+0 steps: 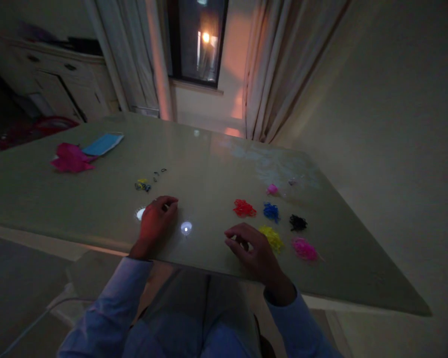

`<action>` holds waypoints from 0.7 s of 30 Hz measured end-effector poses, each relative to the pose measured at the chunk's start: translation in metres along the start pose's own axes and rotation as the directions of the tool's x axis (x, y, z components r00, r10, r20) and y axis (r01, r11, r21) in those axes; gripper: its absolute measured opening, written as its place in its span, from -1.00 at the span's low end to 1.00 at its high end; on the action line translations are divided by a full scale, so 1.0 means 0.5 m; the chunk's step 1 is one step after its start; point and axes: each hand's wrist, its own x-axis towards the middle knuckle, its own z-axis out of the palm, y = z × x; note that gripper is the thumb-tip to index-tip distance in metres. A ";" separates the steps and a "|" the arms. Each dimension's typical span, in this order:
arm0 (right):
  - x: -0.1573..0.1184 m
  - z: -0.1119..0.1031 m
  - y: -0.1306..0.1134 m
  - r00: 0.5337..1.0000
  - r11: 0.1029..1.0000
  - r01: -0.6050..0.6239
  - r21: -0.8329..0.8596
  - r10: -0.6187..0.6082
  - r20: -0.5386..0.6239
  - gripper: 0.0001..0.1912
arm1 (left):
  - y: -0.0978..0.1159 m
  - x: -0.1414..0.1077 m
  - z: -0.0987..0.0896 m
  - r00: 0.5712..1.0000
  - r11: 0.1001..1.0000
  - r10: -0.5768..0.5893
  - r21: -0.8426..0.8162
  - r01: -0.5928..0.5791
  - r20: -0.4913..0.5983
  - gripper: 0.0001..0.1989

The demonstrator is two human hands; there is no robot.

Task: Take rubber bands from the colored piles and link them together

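Note:
My left hand (159,217) rests near the table's front edge, its fingers curled in towards the thumb. Just beyond it lies a small cluster of dark and yellow rubber bands (143,186), with several loose dark bands (156,175) beside it. My right hand (253,248) is held in a pinch, thumb and forefinger tips close together. Whatever either hand holds, if anything, is too small to make out. Right beside the right hand is a pile of yellow rubber bands (272,238). Around it lie red bands (244,208), blue bands (271,212), black bands (297,223) and pink bands (305,249).
The glossy table (209,164) reflects a bright light (186,228) between my hands. At the far left lie a crumpled pink wrapper (71,158) and a blue face mask (103,144). A small pink item (272,189) sits behind the piles. A wall borders the right side.

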 end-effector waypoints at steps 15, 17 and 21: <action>0.020 0.064 0.052 0.988 0.988 -0.150 -0.041 0.152 0.041 -0.79 | -0.030 0.018 -0.018 0.996 0.977 0.073 -0.205 -0.060 0.057 -0.72; 0.018 0.063 0.050 0.989 0.989 -0.139 -0.046 0.141 0.047 -0.78 | -0.051 0.038 -0.038 0.993 0.978 0.102 -0.188 -0.088 0.064 -0.70; 0.018 0.064 0.051 0.991 0.991 -0.124 -0.049 0.126 0.047 -0.76 | -0.095 0.091 -0.089 0.995 0.995 0.098 -0.006 -0.098 0.016 -0.69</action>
